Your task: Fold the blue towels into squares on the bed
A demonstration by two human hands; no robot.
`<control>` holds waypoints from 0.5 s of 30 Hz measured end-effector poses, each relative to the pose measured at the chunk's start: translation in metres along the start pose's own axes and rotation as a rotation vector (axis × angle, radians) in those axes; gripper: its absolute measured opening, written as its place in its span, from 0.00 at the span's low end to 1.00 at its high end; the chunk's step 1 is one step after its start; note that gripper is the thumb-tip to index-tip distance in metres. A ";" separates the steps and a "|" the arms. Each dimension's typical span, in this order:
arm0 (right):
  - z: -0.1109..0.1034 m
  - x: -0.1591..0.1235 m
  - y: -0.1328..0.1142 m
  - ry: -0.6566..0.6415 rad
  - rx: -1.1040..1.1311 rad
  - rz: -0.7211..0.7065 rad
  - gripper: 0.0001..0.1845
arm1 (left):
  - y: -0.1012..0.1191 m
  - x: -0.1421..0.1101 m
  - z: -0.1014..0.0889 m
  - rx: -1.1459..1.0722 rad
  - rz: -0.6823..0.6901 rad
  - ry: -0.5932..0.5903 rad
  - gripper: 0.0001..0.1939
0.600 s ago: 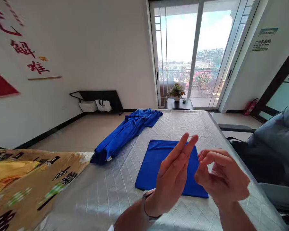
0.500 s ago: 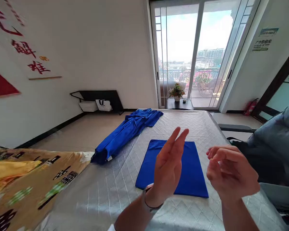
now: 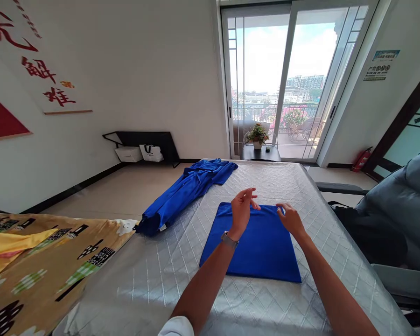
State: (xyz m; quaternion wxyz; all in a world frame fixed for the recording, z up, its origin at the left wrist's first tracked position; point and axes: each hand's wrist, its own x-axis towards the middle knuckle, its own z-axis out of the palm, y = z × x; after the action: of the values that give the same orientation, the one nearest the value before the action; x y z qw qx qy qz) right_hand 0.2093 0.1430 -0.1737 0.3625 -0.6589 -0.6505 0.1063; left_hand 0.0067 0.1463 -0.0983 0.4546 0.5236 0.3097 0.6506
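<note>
A folded blue cloth [image 3: 262, 252] lies flat as a near-square on the silver quilted cover. Over its far part is my left hand [image 3: 242, 209], a watch on the wrist, its fingers bent and apart with nothing between them. My right hand [image 3: 291, 219] is by the cloth's far right corner. Its thumb and fingers are parted and hold nothing; whether the fingertips touch the cloth I cannot tell. To the left lies a long, crumpled blue garment [image 3: 185, 196] with a small white tag at its near end.
The silver quilted cover [image 3: 168, 275] spreads under everything. A patterned tan cloth [image 3: 66, 252] with yellow fabric [image 3: 17, 242] is at the left. A grey padded chair [image 3: 399, 200] stands at the right. Beyond the far edge, a potted plant [image 3: 257, 135] sits before the glass doors.
Both hands have moved forward, away from me, to the far part of the folded cloth. My right hand has also shifted left, and its curled fingers have opened. The cloths lie as before.
</note>
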 end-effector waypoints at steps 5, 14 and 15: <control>0.055 -0.003 0.035 -0.209 -0.389 0.005 0.31 | -0.081 -0.016 0.015 0.545 0.005 -0.370 0.18; 0.070 -0.003 0.054 -0.271 -0.548 -0.002 0.33 | -0.159 -0.017 0.019 1.242 0.269 -0.616 0.22; 0.070 -0.003 0.053 -0.266 -0.544 0.010 0.34 | -0.159 -0.015 0.010 1.280 0.258 -0.624 0.24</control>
State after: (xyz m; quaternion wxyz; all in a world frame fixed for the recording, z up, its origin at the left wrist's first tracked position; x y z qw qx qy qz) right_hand 0.2076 0.1698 -0.2577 0.0839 -0.7153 -0.6936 0.0152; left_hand 0.0596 0.1949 -0.2412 0.0457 0.8809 0.4215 0.2103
